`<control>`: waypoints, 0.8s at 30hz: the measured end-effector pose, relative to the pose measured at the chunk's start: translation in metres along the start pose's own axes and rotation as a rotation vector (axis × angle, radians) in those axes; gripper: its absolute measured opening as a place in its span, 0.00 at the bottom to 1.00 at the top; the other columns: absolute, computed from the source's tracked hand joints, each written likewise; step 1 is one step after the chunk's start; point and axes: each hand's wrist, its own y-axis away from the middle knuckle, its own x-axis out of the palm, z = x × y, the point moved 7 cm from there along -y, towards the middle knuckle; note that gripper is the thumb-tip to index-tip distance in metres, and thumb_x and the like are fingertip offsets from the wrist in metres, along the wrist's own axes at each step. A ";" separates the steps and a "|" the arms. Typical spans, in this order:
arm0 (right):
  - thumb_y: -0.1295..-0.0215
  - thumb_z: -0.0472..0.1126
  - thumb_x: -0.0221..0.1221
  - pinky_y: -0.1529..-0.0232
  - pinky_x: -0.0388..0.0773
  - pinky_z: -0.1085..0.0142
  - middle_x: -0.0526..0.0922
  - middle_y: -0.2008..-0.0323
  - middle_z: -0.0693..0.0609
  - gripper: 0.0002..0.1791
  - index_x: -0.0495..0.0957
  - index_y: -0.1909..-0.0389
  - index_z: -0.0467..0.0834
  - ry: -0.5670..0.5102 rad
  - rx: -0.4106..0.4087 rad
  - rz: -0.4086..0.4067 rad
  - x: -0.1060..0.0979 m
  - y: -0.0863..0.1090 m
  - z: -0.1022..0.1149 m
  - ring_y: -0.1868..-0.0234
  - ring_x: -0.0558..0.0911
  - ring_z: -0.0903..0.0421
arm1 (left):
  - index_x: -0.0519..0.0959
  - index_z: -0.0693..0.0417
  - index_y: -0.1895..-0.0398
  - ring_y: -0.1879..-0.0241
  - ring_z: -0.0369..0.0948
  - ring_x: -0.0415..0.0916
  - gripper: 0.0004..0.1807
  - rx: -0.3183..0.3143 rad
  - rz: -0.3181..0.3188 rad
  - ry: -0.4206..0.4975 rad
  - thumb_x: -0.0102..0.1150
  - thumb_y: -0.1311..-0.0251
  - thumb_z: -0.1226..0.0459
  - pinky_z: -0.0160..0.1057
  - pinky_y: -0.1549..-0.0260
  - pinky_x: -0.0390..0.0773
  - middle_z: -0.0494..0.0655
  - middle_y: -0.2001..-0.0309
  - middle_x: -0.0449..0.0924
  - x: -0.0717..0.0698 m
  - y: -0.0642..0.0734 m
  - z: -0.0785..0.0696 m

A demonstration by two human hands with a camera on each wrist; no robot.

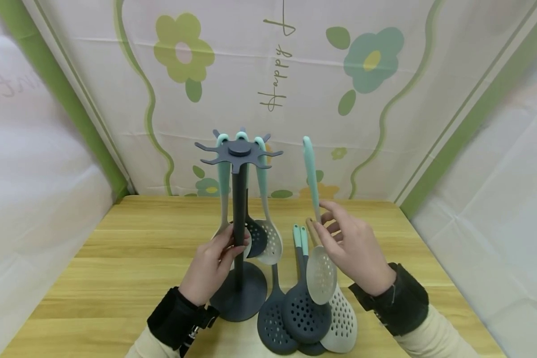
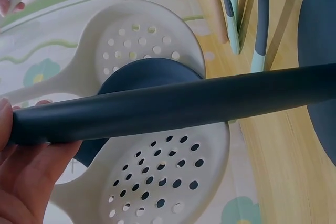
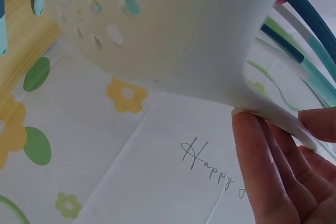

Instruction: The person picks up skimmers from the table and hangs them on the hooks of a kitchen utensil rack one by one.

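Observation:
My left hand [image 1: 212, 271] grips the dark post [image 1: 239, 199] of a utensil stand, low below its hooked top ring [image 1: 239, 149]. From the hooks hang a cream skimmer [image 1: 272, 243], a dark perforated ladle [image 1: 257, 239] and another cream perforated utensil [image 2: 163, 177], all by mint handles. To the right of the stand, my right hand [image 1: 355, 243] pinches a cream slotted spoon [image 1: 321, 278] at its neck, thumb against fingers. That spoon is upright, mint handle up, its perforated bowl [image 3: 173, 30] hanging over utensils on the table.
On the wooden table [image 1: 138, 268] lie a dark skimmer [image 1: 306, 315], a dark perforated turner [image 1: 273, 320] and a cream perforated turner [image 1: 343, 318], overlapping in front of me. The stand's round base [image 1: 246, 311] is beside them. A flowered cloth [image 1: 268, 64] rises behind the table.

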 end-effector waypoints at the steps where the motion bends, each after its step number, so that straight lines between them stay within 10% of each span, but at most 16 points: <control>1: 0.40 0.32 0.67 0.75 0.83 0.71 0.85 0.68 0.45 0.23 0.74 0.45 0.32 -0.001 0.000 0.000 0.000 0.000 0.000 0.74 0.85 0.58 | 0.76 0.60 0.48 0.58 0.44 0.86 0.18 -0.001 -0.002 -0.002 0.63 0.42 0.78 0.36 0.62 0.87 0.53 0.59 0.85 0.000 0.000 0.000; 24: 0.43 0.29 0.67 0.75 0.84 0.69 0.85 0.69 0.47 0.25 0.73 0.44 0.34 -0.016 -0.058 0.012 -0.002 -0.003 0.014 0.74 0.86 0.59 | 0.76 0.64 0.44 0.60 0.44 0.87 0.22 -0.027 -0.074 -0.055 0.63 0.42 0.78 0.35 0.67 0.87 0.56 0.60 0.85 0.001 0.003 -0.003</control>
